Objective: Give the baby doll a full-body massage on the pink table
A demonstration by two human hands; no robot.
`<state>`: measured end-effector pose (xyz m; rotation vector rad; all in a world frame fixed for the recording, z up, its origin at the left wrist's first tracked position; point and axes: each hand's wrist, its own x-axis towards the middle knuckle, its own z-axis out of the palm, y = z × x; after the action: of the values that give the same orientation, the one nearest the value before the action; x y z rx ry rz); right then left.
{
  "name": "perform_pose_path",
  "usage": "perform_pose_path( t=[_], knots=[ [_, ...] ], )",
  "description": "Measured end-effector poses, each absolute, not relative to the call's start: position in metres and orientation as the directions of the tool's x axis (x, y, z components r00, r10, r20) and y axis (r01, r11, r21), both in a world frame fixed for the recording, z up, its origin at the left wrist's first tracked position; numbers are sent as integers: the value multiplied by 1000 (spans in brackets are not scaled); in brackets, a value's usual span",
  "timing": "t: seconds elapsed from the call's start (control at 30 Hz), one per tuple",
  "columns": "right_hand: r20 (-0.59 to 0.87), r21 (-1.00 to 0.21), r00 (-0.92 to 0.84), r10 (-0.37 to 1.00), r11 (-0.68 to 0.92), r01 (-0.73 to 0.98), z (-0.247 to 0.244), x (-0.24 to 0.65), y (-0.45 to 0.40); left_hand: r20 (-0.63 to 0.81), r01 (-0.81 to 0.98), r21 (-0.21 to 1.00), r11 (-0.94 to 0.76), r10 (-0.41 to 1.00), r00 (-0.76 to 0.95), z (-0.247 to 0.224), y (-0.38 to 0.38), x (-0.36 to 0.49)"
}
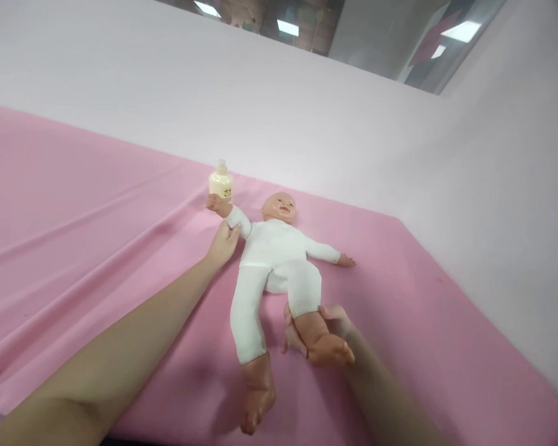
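Observation:
A baby doll [279, 244] with a white cloth body lies on its back, its head away from me and its feet toward me. My left hand [223, 243] is closed on the doll's arm on the left side, just below the elbow, and that arm is bent upward. Around the lower leg on the right side, my right hand [337, 319] is wrapped from beneath; part of the palm is hidden behind the leg. That leg is bent and raised, while the other leg lies stretched toward me.
A pale yellow pump bottle [221, 183] stands beyond the doll's raised hand. Pink cloth [167, 192] with folds on the left covers the surface. A white wall [121, 93] rises behind and to the right, with a window [372, 37] above.

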<state>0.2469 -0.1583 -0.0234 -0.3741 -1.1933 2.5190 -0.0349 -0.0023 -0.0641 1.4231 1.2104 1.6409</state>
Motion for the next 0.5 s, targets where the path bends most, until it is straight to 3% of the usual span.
perform_pose_path(
  t=[0.1, 0.2, 0.4, 0.5],
  knots=[
    [-30, -775, -960, 277, -613, -153, -27, 245, -155, 298, -47, 945, -324, 910, -287, -65, -1, -39],
    [56, -775, -969, 240, -601, -194, -27, 242, -154, 248, -142, 942, -303, 917, -313, -63, -2, -41],
    [81, -782, -964, 252, -583, -218, -32, 243, -155, 245, -15, 964, -266, 905, -347, -63, -2, -40],
    [81, -781, -969, 233, -590, -207, -38, 245, -152, 248, -47, 958, -283, 897, -365, -67, 1, -41]
  ],
)
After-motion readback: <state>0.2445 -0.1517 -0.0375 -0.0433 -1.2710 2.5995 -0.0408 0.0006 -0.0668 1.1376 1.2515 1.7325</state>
